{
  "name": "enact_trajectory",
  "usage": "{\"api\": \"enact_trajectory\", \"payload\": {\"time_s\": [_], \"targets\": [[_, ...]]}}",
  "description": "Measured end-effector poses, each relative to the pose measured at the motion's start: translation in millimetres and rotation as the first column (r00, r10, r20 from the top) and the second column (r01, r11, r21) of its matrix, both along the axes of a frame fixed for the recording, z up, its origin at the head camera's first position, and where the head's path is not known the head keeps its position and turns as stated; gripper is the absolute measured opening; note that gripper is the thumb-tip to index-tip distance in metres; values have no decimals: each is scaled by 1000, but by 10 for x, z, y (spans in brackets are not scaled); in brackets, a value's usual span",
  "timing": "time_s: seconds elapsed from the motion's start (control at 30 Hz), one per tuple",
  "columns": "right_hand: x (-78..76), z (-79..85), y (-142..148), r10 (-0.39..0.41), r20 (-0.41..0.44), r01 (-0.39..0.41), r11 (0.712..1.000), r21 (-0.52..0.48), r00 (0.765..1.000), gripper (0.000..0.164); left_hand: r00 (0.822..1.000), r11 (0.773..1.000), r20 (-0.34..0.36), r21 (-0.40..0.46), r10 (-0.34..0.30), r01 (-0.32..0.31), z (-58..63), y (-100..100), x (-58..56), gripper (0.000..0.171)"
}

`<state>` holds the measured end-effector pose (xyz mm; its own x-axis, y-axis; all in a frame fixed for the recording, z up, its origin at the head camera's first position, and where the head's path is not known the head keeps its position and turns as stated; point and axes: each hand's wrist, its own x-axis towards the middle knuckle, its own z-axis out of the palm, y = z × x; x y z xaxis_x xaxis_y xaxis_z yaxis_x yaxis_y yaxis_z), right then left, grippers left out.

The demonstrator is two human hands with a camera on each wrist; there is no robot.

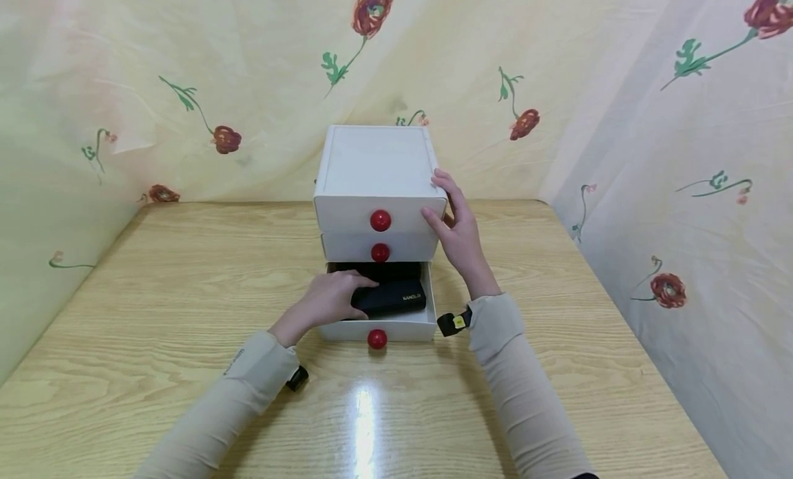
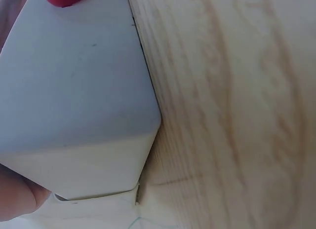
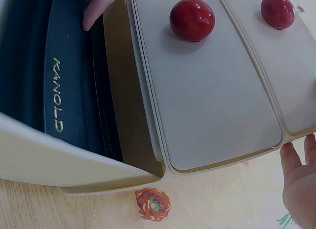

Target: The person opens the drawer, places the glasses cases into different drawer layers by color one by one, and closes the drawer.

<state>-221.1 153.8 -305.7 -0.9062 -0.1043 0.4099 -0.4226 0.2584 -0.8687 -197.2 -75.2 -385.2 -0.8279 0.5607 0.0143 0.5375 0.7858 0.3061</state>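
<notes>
A small white chest of drawers [image 1: 381, 161] with round red knobs stands on the table, its bottom drawer [image 1: 405, 330] pulled out. Inside lies a black oblong case [image 1: 393, 296] with gold KANOLD lettering, and a second dark case [image 3: 102, 108] sits behind it. My left hand [image 1: 331, 296] reaches into the drawer and grips the left end of the front case, thumb on the near side and fingers over the far side. Around the chest's upper right corner, my right hand [image 1: 460, 238] rests with spread fingers, thumb on the top drawer's front [image 1: 347, 214].
The wooden table [image 1: 186, 293] extends on both sides of the chest. Behind it and to the sides hangs a pale cloth [image 1: 260, 66] with printed red flowers. Two upper drawers are closed, the middle one showing its red knob [image 1: 381, 252]. Each wrist wears a black camera strap.
</notes>
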Motion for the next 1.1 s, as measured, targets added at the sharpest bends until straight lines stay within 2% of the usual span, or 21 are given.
{"api": "enact_trajectory", "payload": {"time_s": [0.17,0.63,0.87,1.1], "targets": [[3,7,4,-1,1,1,1000,4,1000,51,1000,1000,16,-5,15,-15,-5,4,1,47],[0,8,2,-5,15,5,1000,14,1000,51,999,999,18,20,28,-29,11,-5,12,50],[1,13,-3,-6,14,6,1000,21,1000,51,1000,997,-1,78,17,-17,51,-43,49,49],[4,13,-4,-9,9,9,1000,25,1000,51,1000,982,-4,186,8,-7,115,-102,155,47]]}}
